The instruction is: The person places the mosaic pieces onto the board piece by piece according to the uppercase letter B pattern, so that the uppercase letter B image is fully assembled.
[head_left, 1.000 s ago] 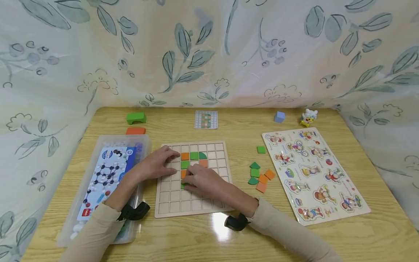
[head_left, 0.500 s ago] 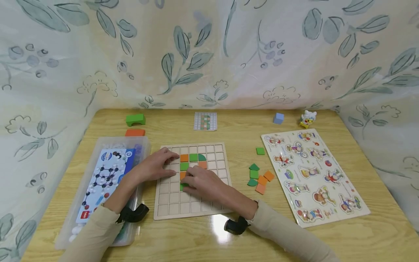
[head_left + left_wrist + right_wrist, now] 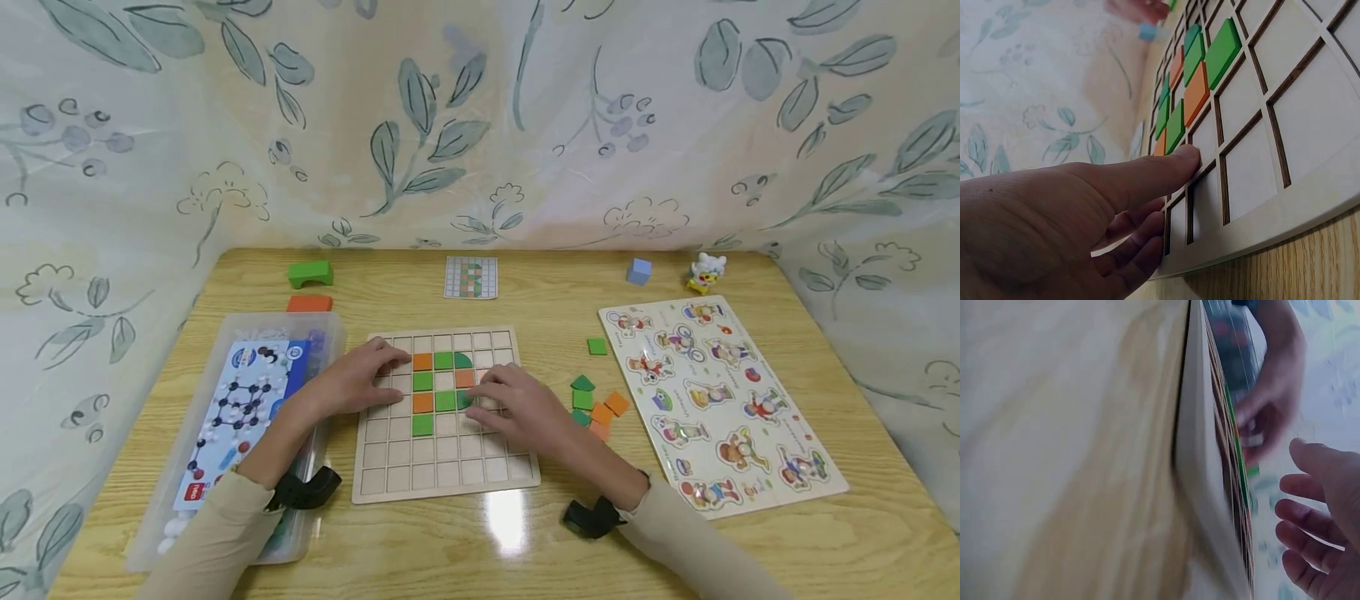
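Beside and under the left forearm lies a clear plastic box (image 3: 251, 433). The left hand (image 3: 362, 381) rests on the left part of the wooden grid board (image 3: 472, 473), its thumb and fingers parted and gripping nothing. Just right of those fingertips, orange and green tiles (image 3: 423, 425) sit in the grid's cells. The right hand (image 3: 521, 407) hovers over the board, loosely bent fingers apart, holding nothing, fingertips near a dark green tile (image 3: 462, 400). Right of that hand lie loose tiles (image 3: 582, 400); farther right is a picture puzzle (image 3: 705, 454).
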Demonstrator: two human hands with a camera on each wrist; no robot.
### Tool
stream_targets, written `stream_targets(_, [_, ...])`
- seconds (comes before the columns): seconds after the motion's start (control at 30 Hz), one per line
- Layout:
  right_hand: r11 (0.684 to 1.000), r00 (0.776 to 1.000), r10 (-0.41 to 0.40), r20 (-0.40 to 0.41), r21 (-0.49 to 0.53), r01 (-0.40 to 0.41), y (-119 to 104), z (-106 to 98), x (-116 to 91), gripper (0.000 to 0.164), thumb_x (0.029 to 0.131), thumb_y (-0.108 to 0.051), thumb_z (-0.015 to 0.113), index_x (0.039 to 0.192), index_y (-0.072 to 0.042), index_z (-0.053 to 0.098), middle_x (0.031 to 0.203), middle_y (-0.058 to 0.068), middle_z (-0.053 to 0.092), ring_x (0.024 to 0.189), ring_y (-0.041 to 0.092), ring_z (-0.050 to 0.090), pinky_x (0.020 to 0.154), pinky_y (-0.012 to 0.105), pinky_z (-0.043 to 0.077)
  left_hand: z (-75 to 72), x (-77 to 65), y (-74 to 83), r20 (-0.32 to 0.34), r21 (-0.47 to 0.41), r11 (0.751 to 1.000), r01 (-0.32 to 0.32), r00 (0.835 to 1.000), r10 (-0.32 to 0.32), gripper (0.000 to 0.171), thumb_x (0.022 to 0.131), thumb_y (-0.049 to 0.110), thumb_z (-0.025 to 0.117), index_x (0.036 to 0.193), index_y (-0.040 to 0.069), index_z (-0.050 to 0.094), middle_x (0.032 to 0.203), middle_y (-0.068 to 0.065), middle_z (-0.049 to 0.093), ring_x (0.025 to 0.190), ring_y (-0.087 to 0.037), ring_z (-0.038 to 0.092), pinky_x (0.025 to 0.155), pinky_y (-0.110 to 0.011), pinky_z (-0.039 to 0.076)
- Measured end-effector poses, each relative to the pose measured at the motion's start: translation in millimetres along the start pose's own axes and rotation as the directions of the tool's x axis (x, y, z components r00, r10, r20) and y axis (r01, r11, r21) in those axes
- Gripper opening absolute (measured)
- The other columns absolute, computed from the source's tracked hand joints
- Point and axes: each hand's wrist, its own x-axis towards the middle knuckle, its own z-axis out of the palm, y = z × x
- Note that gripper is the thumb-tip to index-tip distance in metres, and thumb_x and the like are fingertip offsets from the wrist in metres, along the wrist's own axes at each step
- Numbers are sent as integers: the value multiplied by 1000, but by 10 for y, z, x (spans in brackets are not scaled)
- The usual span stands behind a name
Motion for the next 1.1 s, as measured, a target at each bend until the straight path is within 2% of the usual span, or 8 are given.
stream_targets(0.13, [997, 996, 70, -47, -31, -72, 222, -144, -199, 26, 88, -32, 70, 108, -15, 74, 105, 1, 65, 100, 17, 57, 83, 33, 50, -1, 0, 5, 2, -1, 1000, 10, 1000, -10, 49, 85, 20, 74, 129, 3, 59, 107, -9, 56, 92, -18, 51, 82, -35, 44])
stream_targets(0.37, [975, 983, 156, -100, -145, -169, 562, -391, -501, 40, 84, -34, 75, 116, -12, 70, 112, 6, 64, 103, 23, 58, 84, 41, 49, -13, -19, 12, 12, 13, 1000, 13, 1000, -13, 50, 86, 21, 73, 131, 4, 58, 109, -9, 56, 94, -18, 52, 83, -36, 45])
stream_targets(0.6, [953, 954, 265, -140, -111, -281, 830, -554, -739, 43, 82, -26, 77, 120, -8, 68, 119, 13, 62, 109, 31, 55, 87, 51, 46, -14, -22, 4, 19, 7, 1000, 4, 1000, -5, 50, 87, 21, 72, 131, 3, 57, 109, -10, 56, 93, -19, 51, 82, -36, 45])
stream_targets(0.83, [956, 951, 266, -155, -83, -281, 917, -542, -864, 47, 80, -23, 78, 122, -7, 66, 123, 15, 61, 113, 34, 54, 92, 54, 42, -21, -5, 11, 18, -6, 1000, 10, 1000, -10, 51, 86, 20, 72, 132, 3, 57, 109, -10, 55, 93, -19, 50, 82, -35, 44])
stream_targets(1.1, [966, 957, 237, -164, -61, -250, 896, -481, -954, 39, 78, -24, 81, 113, -9, 71, 118, 11, 63, 111, 30, 55, 93, 52, 42, -10, -6, 5, 17, -5, 1000, 0, 1000, 0, 50, 86, 19, 73, 131, 2, 58, 107, -11, 55, 91, -19, 50, 80, -34, 44])
